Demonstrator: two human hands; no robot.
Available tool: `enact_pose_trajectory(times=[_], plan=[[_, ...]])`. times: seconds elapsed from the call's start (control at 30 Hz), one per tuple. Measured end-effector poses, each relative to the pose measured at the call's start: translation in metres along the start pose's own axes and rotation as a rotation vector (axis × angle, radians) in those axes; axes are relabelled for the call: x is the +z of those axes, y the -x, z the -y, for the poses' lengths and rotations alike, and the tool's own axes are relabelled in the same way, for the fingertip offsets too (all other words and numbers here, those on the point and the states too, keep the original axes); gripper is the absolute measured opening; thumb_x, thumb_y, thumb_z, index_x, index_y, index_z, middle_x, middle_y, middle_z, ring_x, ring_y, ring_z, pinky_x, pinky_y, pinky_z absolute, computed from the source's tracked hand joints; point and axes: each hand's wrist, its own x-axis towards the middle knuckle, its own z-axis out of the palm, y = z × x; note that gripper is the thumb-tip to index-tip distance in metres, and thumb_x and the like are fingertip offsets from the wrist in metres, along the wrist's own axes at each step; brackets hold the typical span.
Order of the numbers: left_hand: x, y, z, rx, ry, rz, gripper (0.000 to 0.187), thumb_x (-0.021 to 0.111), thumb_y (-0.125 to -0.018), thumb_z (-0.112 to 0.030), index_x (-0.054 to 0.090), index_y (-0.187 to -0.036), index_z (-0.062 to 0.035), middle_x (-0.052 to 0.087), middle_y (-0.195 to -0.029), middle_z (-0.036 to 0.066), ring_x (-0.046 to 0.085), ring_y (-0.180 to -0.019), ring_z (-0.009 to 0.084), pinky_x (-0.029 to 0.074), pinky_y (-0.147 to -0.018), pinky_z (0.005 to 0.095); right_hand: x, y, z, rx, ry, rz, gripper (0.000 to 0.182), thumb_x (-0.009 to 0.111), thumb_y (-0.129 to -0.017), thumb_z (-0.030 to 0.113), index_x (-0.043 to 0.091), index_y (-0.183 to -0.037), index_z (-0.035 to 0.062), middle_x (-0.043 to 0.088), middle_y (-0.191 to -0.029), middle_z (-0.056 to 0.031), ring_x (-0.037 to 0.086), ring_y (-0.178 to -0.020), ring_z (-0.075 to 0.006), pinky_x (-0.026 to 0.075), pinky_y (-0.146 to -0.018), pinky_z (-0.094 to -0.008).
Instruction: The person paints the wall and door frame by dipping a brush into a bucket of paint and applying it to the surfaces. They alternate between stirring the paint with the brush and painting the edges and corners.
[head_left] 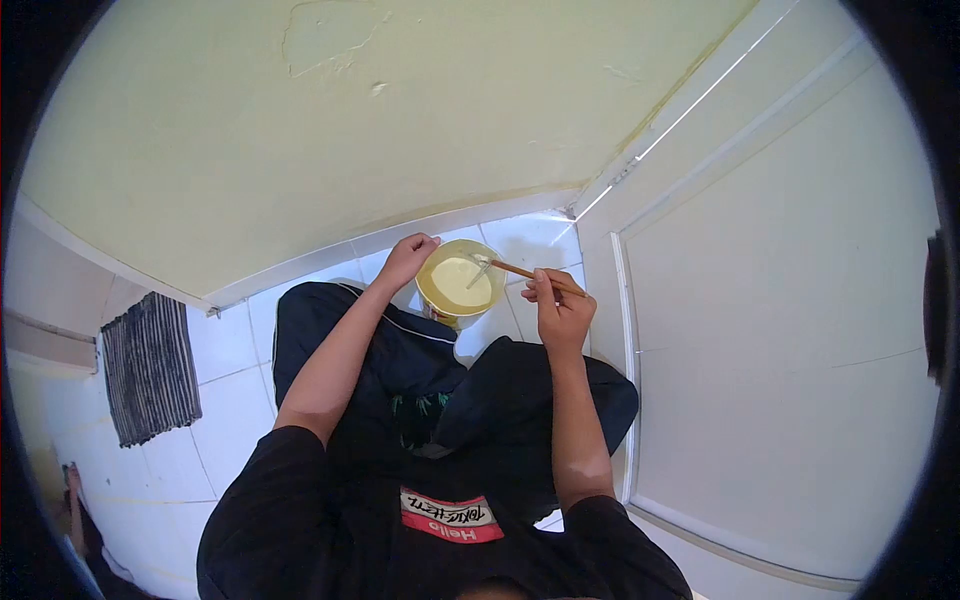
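A small bucket [427, 287] of pale yellow paint [462, 275] stands on the floor in front of my crossed legs. My left hand [408, 260] is at its left rim, fingers curled over the edge. My right hand [565, 312], to the right of the bucket, is closed around the wooden handle of a paintbrush [515, 270]. The brush slants down to the left, its head over the paint inside the rim and partly hard to make out against it.
A pale yellow wall [330, 130] with a white baseboard [400, 230] rises just beyond the bucket. On the right is a white door [770, 300]. A dark striped mat [150, 370] lies on the white floor tiles [225, 340] to the left. Part of another person [85, 520] shows at lower left.
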Motion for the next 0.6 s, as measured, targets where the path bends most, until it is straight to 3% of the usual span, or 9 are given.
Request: enact_pose_trajectory(times=[0.27,0.37,0.6], plan=[[0.0005,0.0017,-0.0006,0.015,0.018,-0.015,0.035,0.060,-0.097,-0.035,0.067,-0.086,-0.0024,0.064,-0.075,0.002,0.056,-0.070,0.0098,0.046,-0.066,0.0278,0.0001,0.0004,0.0016,0.013,-0.058,-0.042,0.017,0.063,-0.096,0.008,0.067,-0.098,-0.0086,0.069,-0.078,-0.0137,0.070,-0.066,-0.0174,0.058,-0.061,-0.0278],[-0.0005,0.0039,-0.0054,-0.015,-0.007,0.000,0.030,0.058,-0.098,-0.031,0.068,-0.093,-0.0026,0.064,-0.080,0.000,0.057,-0.074,0.0087,0.047,-0.069,0.0258,0.0007,-0.0003,0.0036,-0.006,-0.048,-0.063,0.017,0.063,-0.096,0.008,0.067,-0.099,-0.0082,0.069,-0.078,-0.0138,0.070,-0.066,-0.0173,0.058,-0.061,-0.0276],[-0.0001,-0.0001,0.0002,-0.016,0.008,-0.002,0.032,0.059,-0.097,-0.032,0.068,-0.090,-0.0026,0.064,-0.078,0.000,0.057,-0.073,0.0089,0.046,-0.068,0.0262,-0.0048,-0.0006,0.0014,0.021,-0.058,-0.038,0.017,0.064,-0.094,0.007,0.068,-0.097,-0.0088,0.070,-0.082,-0.0143,0.071,-0.069,-0.0196,0.060,-0.062,-0.0289]])
